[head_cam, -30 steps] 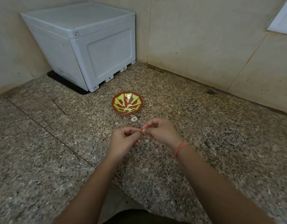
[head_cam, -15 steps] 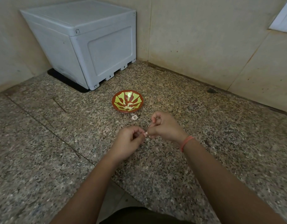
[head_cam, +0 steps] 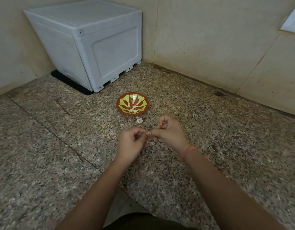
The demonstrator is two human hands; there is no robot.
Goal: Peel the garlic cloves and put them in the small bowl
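Garlic clove (head_cam: pixel 149 133) half-hidden between hands (head_cam: pixel 168 135)

Most of garlic clove (head_cam: pixel 149 133) hidden between left hand (head_cam: pixel 131 144) and right hand (head_cam: pixel 168 135), bowl (head_cam: pixel 117 103) contents unreadably small

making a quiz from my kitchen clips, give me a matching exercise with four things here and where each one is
Things:
1. small bowl
2. garlic clove
3. grey plastic box
4. orange wristband

Places:
a. in the back left corner
b. pinched between left hand and right hand
c. round the right wrist
d. on the granite counter, just beyond the hands

Pairs: 1-d, 2-b, 3-a, 4-c
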